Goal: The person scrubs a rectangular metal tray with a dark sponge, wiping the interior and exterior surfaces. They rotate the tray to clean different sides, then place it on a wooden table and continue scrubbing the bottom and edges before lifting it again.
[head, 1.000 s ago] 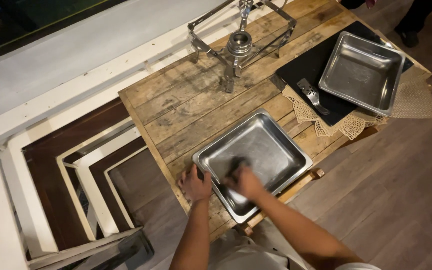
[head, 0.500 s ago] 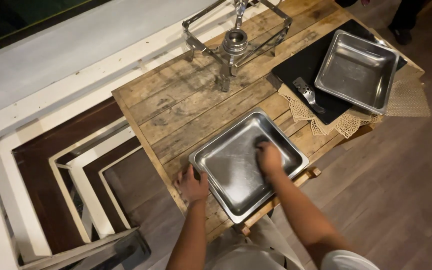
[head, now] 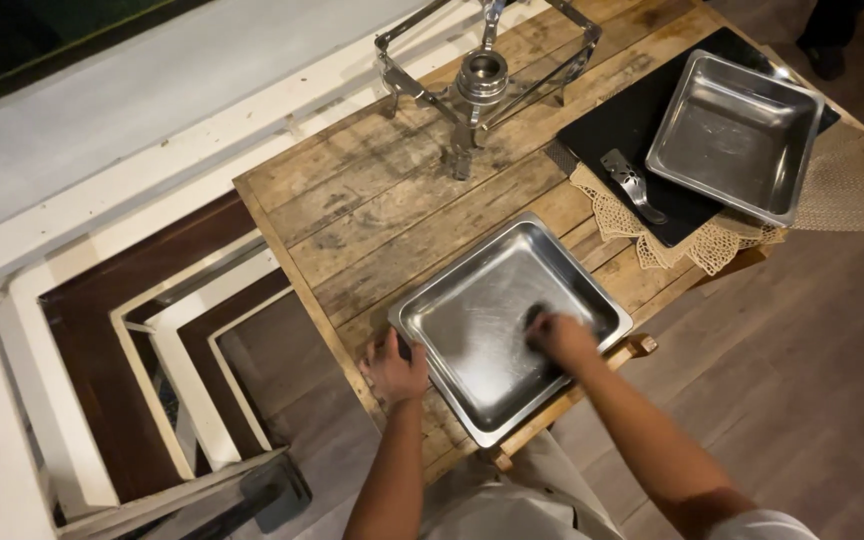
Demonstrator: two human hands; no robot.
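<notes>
My left hand (head: 393,366) clamps the near-left rim of the steel pan (head: 482,310) on the wooden table (head: 372,215), steadying it. My right hand (head: 560,338), inside it, curls around a small dark scrubber (head: 534,316); I should press flat and work the corners evenly.

shiny scuffed metal pan (head: 482,330), rough wooden table (head: 372,210), lace cloth (head: 712,245)

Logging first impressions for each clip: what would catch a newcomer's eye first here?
The shiny steel pan at the near edge of the wooden table stands out: the right hand presses something dark inside it while the left hand grips its rim. Next, a second steel pan on a black board at far right, and a metal stand behind.
</notes>
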